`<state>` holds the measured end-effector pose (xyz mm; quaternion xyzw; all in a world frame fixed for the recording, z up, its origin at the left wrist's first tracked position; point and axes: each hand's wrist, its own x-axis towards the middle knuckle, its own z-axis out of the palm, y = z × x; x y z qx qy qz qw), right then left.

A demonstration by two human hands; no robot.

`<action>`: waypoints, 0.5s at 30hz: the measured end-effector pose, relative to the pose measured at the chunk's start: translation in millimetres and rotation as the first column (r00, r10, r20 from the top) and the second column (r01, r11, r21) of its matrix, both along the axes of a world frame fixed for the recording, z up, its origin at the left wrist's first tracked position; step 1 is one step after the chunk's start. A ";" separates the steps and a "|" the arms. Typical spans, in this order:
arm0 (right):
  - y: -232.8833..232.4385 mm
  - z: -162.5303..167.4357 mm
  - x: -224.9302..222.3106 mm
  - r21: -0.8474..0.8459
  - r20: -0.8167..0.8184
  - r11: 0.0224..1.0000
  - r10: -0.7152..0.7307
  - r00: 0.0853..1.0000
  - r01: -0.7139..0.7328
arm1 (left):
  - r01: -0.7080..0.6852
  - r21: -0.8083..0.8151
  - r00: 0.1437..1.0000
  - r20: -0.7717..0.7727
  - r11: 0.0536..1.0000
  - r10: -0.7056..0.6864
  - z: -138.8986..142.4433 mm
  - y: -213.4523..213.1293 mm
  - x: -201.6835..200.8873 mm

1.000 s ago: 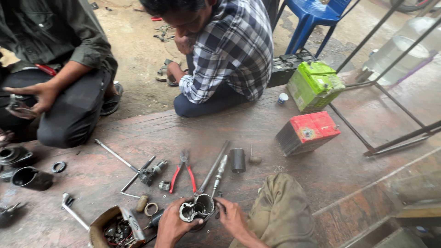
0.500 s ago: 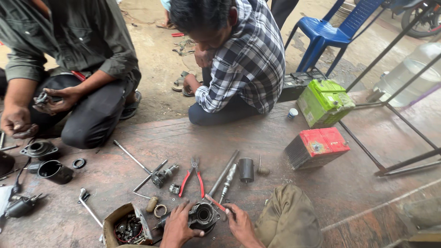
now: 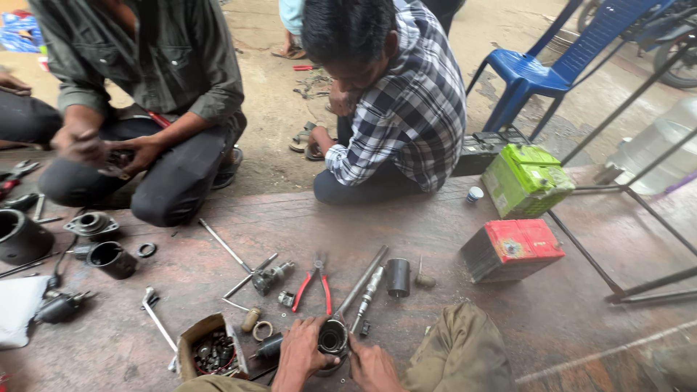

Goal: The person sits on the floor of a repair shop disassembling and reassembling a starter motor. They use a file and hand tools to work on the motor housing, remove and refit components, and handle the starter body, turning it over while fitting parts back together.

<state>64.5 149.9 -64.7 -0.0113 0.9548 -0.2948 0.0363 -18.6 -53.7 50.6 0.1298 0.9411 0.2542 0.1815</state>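
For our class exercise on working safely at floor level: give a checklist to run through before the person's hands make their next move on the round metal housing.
1. Both hands on the part: left hand and right hand both touch the round metal housing. Ok.
2. Housing steady on the floor: it seems to rest on the ground between the hands. Ok.
3. Tools within reach: red-handled pliers and a steel shaft lie just beyond the housing. Ok.
4. Small parts contained: a cardboard box holds some, but rings and bits lie loose beside it. Not ok.
5. Housing interior clean: too dark to see. Cannot tell.
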 end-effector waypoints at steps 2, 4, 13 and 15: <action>-2.6 -0.8 -0.6 0.041 0.012 0.999 -0.026 1.000 0.026 | 0.002 0.029 1.000 -0.023 1.000 -0.001 -3.0 -0.7 0.2; -5.0 -1.0 -1.7 0.164 0.205 0.986 0.009 0.979 -0.043 | -0.006 0.048 1.000 -0.026 0.999 0.008 -5.7 -0.3 -0.7; -10.0 0.4 -10.9 0.137 0.206 0.991 -0.026 0.978 -0.002 | -0.036 0.047 0.999 0.008 0.998 0.035 -12.6 3.1 -0.6; -9.7 -0.3 -13.2 0.184 0.030 0.981 0.056 0.998 -0.061 | -0.043 0.053 0.999 0.019 0.998 0.042 -13.8 4.0 -1.2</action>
